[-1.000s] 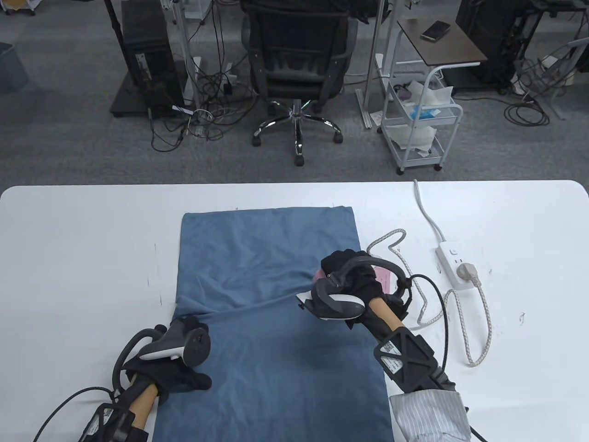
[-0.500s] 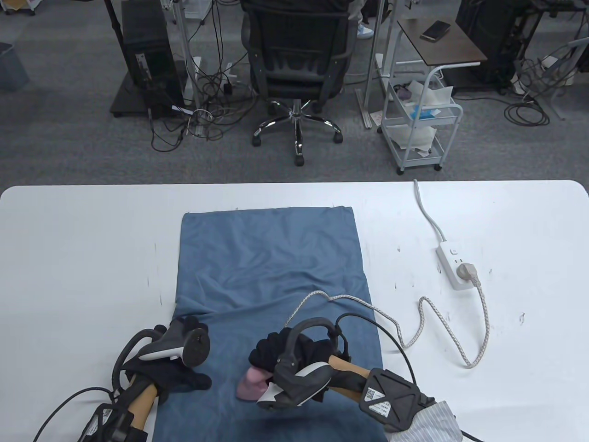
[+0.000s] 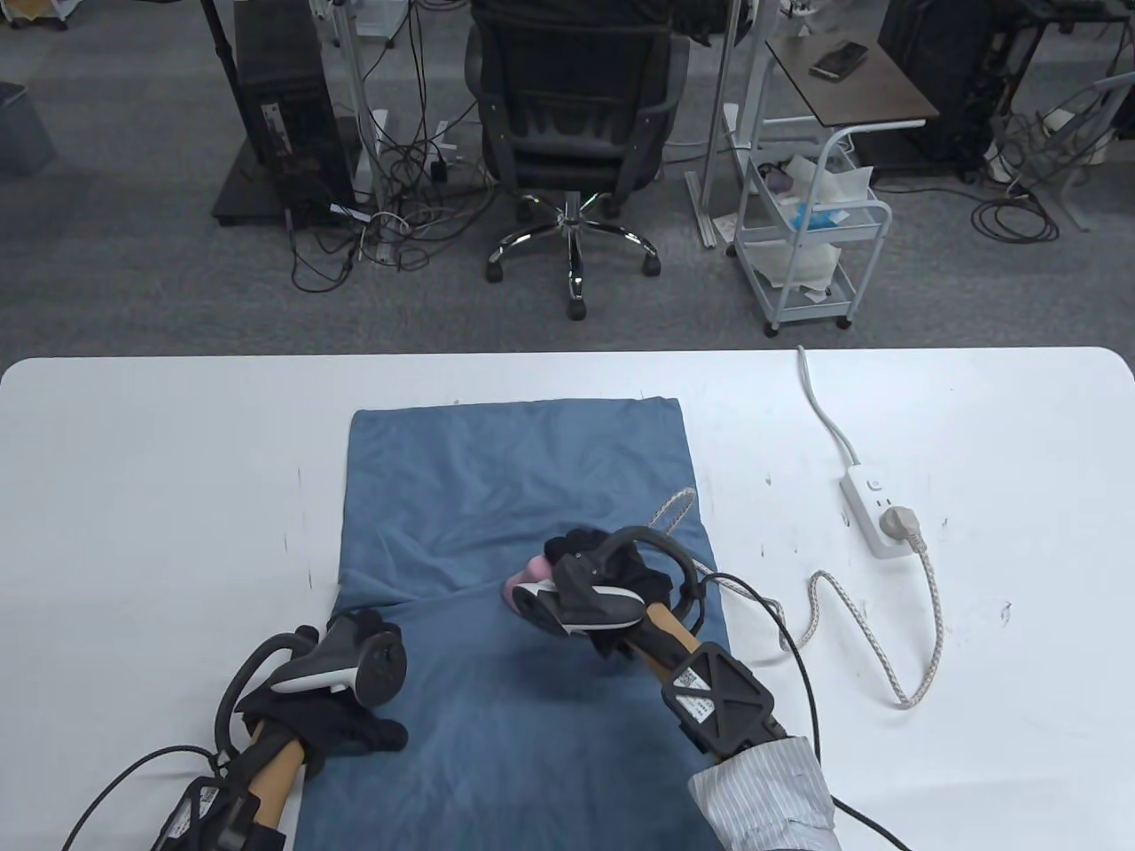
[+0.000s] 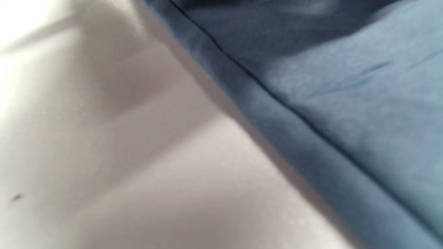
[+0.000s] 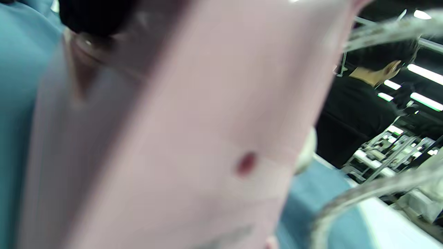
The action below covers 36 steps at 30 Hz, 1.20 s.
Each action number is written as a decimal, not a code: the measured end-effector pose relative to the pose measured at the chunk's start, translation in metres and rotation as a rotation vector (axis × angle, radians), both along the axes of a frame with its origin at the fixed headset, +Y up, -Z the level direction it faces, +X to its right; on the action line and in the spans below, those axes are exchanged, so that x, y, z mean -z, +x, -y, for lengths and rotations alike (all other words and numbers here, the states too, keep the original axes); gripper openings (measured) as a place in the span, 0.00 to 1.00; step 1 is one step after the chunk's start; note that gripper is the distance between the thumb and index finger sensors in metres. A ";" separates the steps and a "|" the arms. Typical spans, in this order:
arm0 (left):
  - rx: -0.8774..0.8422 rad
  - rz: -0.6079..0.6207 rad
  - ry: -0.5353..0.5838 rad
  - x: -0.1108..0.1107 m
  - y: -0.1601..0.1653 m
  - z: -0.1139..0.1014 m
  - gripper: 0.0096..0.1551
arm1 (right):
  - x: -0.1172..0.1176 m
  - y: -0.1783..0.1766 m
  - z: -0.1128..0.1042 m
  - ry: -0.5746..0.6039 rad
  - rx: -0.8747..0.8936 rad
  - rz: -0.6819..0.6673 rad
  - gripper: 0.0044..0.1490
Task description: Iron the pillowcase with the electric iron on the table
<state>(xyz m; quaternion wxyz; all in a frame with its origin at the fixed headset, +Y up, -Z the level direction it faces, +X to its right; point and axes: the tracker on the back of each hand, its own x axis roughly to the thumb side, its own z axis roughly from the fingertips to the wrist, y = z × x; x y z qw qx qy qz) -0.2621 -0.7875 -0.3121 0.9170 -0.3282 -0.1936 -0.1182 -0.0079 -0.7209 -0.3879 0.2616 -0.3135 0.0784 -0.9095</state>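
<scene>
On the white table the blue fabric pillowcase lies spread lengthwise, creased across its middle, and that's your landmark. Your right hand is over its right half, wrapped around the pink electric iron, the pink nose poking out left of your glove; whether the soleplate touches the cloth can't be told. The braided grey cord trails off the pillowcase's right edge and snakes to the white power strip, well right of the cloth. Your left hand rests at the pillowcase's near left edge; whether its fingers are pressing flat or pinching the hem can't be told. Beyond the pillowcase's far end, past the table, there's grey carpet, a black mesh office chair, and right of it a white wire trolley.
</scene>
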 end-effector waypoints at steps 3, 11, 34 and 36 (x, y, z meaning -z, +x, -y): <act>-0.007 -0.004 -0.002 0.000 0.000 0.000 0.73 | -0.006 -0.007 -0.021 0.170 -0.211 -0.114 0.35; -0.017 -0.022 -0.019 -0.001 -0.003 0.002 0.73 | -0.070 -0.047 -0.022 0.076 -0.033 -0.470 0.33; 0.035 -0.067 0.001 -0.001 -0.021 -0.005 0.68 | -0.051 -0.057 0.020 0.033 0.221 -0.169 0.39; 0.015 -0.099 -0.008 0.000 -0.029 -0.003 0.66 | -0.052 -0.058 0.019 0.027 0.222 -0.209 0.38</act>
